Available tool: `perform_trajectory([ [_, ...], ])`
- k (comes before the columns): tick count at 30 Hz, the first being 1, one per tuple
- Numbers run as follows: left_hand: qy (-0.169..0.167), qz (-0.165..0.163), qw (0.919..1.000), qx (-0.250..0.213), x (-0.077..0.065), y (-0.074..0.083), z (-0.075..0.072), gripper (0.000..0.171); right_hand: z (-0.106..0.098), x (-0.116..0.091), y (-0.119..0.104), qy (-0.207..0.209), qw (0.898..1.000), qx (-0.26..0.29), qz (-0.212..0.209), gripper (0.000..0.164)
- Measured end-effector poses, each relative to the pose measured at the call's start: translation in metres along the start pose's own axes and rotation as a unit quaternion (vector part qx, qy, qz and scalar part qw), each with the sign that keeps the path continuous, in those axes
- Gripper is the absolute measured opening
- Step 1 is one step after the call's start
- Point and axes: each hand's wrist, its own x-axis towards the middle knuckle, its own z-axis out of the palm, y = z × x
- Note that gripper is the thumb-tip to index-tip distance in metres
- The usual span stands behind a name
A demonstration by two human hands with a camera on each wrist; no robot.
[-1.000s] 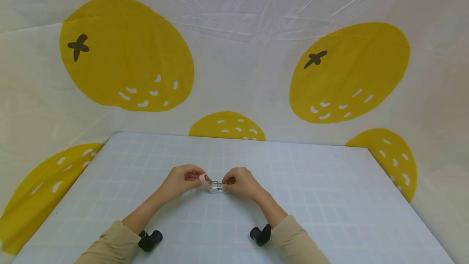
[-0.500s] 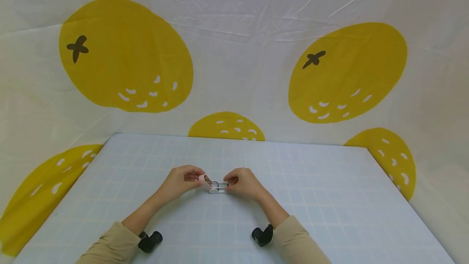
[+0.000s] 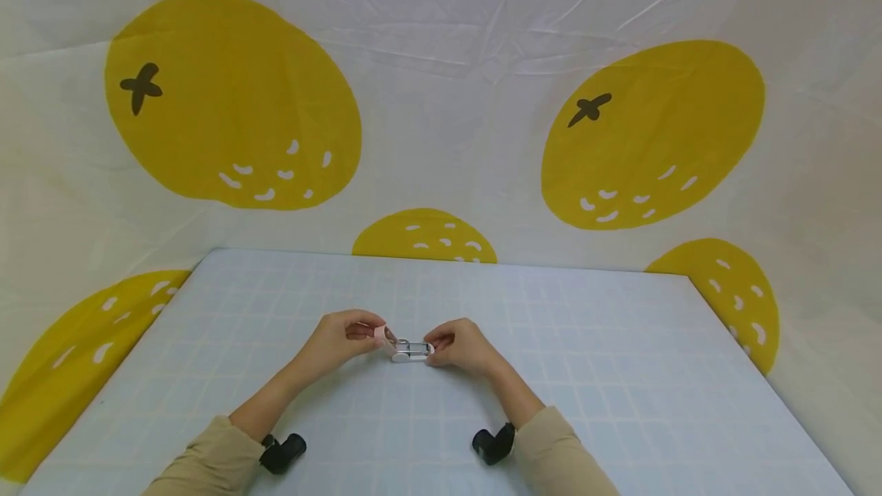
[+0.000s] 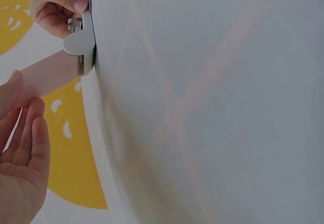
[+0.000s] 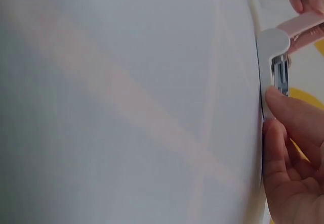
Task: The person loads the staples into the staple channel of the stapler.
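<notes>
A small white and pink object that looks like a mini stapler (image 3: pixel 409 358) lies between both hands on the table, its pink cover (image 4: pixel 48 75) swung up at the left end. The thumb and fingers of my left hand (image 3: pixel 342 334) pinch the free end of that cover. At the opposite end, my right hand (image 3: pixel 460 343) pinches the white base, thumb above and fingers lower down. Between the white sides a metal channel (image 5: pixel 280 75) lies exposed; whether staples are in it is too small to tell. The rounded white hinge ear (image 4: pixel 80 43) shows in the left wrist view.
The table is covered with a pale blue cloth (image 3: pixel 606 373) with a light grid. Behind it hangs a white curtain (image 3: pixel 448 113) printed with large yellow fruits. Black wrist cameras (image 3: pixel 282 453) are strapped near the beige sleeves (image 3: pixel 207 461).
My right hand has slid slightly right along the base to its end, baring more of the metal channel. The left hand keeps its hold on the raised cover.
</notes>
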Motion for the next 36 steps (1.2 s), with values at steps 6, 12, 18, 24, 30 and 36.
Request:
perform_trajectory([
  [6, 0.000, -0.013, 0.9999, 0.001, 0.002, -0.002, 0.003, 0.026, -0.001, 0.002, 0.000, -0.006, 1.000, 0.015, 0.012, 0.028],
  [12, -0.004, -0.014, 0.9998, -0.012, 0.006, 0.003, 0.006, 0.025, 0.001, 0.002, 0.000, -0.007, 1.000, 0.017, 0.025, 0.026],
  [18, -0.022, -0.009, 0.9997, -0.001, 0.014, 0.010, 0.011, 0.025, 0.000, 0.001, 0.000, -0.007, 0.999, 0.016, 0.032, 0.026],
  [24, -0.025, 0.003, 0.9992, 0.032, 0.025, 0.013, 0.018, 0.024, -0.001, 0.002, 0.001, -0.004, 1.000, 0.006, 0.009, 0.025],
  [30, -0.033, 0.010, 0.9990, 0.029, 0.031, 0.012, 0.032, 0.021, -0.002, 0.000, 0.001, -0.004, 1.000, 0.010, -0.029, 0.023],
  [36, -0.067, 0.053, 0.9955, 0.041, 0.036, 0.012, 0.041, 0.024, -0.002, -0.002, 0.001, 0.000, 0.999, 0.018, -0.033, 0.021],
])
